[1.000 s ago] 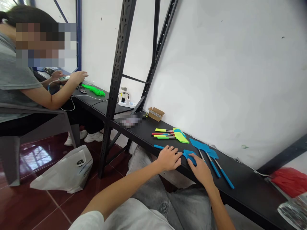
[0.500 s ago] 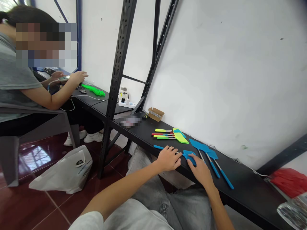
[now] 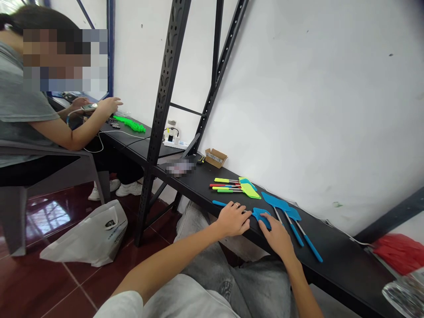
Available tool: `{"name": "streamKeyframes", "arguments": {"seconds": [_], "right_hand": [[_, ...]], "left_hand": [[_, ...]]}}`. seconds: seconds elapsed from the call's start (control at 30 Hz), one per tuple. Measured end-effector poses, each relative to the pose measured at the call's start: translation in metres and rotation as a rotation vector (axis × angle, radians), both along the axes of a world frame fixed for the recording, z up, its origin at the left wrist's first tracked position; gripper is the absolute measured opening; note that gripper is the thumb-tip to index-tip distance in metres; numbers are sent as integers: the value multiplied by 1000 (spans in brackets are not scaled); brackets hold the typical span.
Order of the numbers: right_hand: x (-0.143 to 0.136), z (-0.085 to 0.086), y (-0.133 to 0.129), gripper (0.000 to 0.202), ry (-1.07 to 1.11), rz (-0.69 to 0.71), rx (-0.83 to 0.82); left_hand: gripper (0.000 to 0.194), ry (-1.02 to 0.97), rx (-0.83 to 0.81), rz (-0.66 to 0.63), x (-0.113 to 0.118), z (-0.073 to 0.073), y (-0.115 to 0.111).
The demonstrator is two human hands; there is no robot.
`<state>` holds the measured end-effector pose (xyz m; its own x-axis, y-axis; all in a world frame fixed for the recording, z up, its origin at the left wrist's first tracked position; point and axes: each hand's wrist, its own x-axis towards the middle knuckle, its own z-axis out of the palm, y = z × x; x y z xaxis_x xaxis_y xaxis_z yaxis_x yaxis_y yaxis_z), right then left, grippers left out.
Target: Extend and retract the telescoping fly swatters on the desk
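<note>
Just in front of mixed-colour swatter pile [image 3: 251, 191], along near edge of tabletop [image 3: 344, 265]: blue swatter [image 3: 259, 212], handle [image 3: 218, 203] before pile's left end, head before its right end. Partly covered by left hand [image 3: 233, 219] curled over shaft and right hand [image 3: 276, 234] laid on head; cannot tell how firmly grasped, if at all. Looks light, probably stiff along shaft, thin and bendy at head, hardly fragile. Perhaps slightly slippery at handle. Best taken by handle, with head left free to flex.

Bright light, white glare on red floor [image 3: 36, 282]
</note>
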<state>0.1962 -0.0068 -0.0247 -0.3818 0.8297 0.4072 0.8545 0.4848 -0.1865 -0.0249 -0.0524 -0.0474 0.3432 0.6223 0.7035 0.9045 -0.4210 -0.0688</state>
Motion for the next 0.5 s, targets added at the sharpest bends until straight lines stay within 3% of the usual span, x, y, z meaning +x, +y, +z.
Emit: {"name": "streamKeyframes", "arguments": {"seconds": [0.5], "right_hand": [[1,-1,0,48,16,6,33]], "left_hand": [[40,-4,2,-5,1,-1,1]]}}
